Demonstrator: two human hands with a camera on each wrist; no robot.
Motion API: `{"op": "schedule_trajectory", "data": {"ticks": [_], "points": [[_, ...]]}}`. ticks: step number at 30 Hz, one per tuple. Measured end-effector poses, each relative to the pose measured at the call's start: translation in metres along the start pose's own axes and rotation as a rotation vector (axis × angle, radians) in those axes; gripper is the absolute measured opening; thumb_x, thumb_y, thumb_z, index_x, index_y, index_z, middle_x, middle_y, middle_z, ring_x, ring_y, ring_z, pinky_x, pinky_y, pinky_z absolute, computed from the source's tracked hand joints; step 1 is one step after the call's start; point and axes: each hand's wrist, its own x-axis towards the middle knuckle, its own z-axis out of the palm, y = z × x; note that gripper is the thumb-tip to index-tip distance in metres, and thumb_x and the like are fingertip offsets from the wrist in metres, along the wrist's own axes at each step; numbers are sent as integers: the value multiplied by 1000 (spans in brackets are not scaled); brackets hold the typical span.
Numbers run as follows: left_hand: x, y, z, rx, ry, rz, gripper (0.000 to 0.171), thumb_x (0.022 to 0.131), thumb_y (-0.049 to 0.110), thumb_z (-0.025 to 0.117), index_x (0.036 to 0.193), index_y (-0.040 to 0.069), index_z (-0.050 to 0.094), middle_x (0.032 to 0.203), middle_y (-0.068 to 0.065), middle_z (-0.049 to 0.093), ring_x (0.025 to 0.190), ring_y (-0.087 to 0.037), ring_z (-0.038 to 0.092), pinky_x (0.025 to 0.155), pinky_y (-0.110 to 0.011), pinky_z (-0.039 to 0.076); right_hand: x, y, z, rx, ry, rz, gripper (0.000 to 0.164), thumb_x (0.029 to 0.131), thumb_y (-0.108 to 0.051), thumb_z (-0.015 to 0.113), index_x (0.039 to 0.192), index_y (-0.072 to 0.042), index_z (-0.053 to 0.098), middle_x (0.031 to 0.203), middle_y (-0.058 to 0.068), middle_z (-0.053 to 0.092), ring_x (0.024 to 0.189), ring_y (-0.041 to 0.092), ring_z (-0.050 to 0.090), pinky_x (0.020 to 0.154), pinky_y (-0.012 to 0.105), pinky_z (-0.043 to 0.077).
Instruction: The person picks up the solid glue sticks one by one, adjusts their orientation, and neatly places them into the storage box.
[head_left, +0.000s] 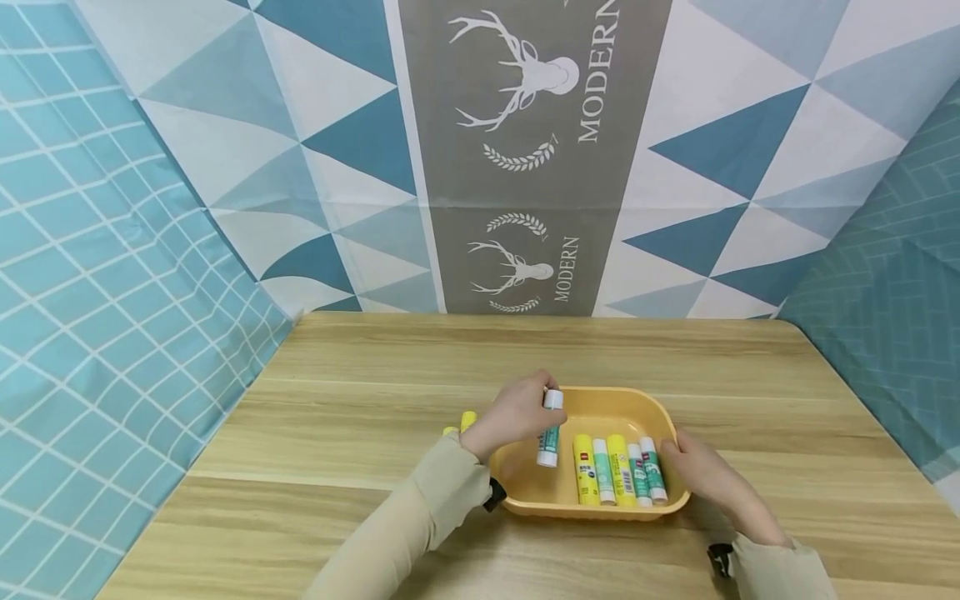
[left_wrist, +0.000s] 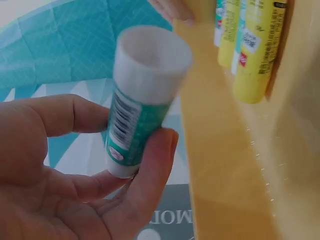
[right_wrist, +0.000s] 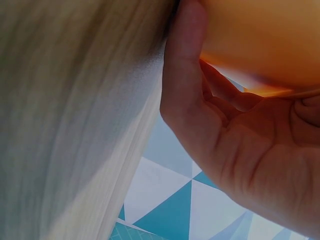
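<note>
**A white-and-teal glue stick (head_left: pixel 549 445) was held over an orange tray (head_left: pixel 527 480)**

Just below the centre of the head view, the left hand (head_left: pixel 516 412) pinched the stick between thumb and fingers, parted only by its width, above the tray's left part. At the tray's right end, the right hand (head_left: pixel 705 471) gripped the rim. Inside, right of centre, five sticks (head_left: pixel 617 471) lay side by side, two yellow, three white and teal. Left of the tray, two yellow sticks (head_left: pixel 468 420) showed, partly hidden by the left arm, on the wooden worktop (head_left: pixel 337 400).
</note>
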Motion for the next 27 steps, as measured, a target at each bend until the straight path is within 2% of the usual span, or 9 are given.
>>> {"op": "schedule_trajectory", "data": {"ticks": [6,16,23,27], "points": [[6,1,4,-8,-31,-17,28,83,14,60,109,6,52,81,-2,57,62,-12,54,52,-22,47,1,0,-1,-10,-1,11,41,97,-22,27,119,10,38,89,12,56,69,16,54,56,30,45],[18,2,11,-4,-57,-47,24,82,13,62,103,8,51,79,-1,57,62,-11,54,54,-22,46,1,1,1,-1,-7,-5,42,97,-22,27,119,11,38,89,13,56,71,16,54,57,30,45],[27,0,13,-65,-78,-51,28,81,9,64,104,6,51,82,-4,56,63,-14,56,60,-31,53,1,0,0,9,-11,3,43,97,-23,27,123,11,35,91,13,57,72,16,55,58,30,46],[30,-1,13,-45,-92,-49,26,79,8,66,101,7,53,83,-4,56,63,-15,56,61,-32,53,1,-1,0,9,-13,-1,42,97,-22,27,121,12,36,90,13,56,72,16,54,57,30,46]]}}
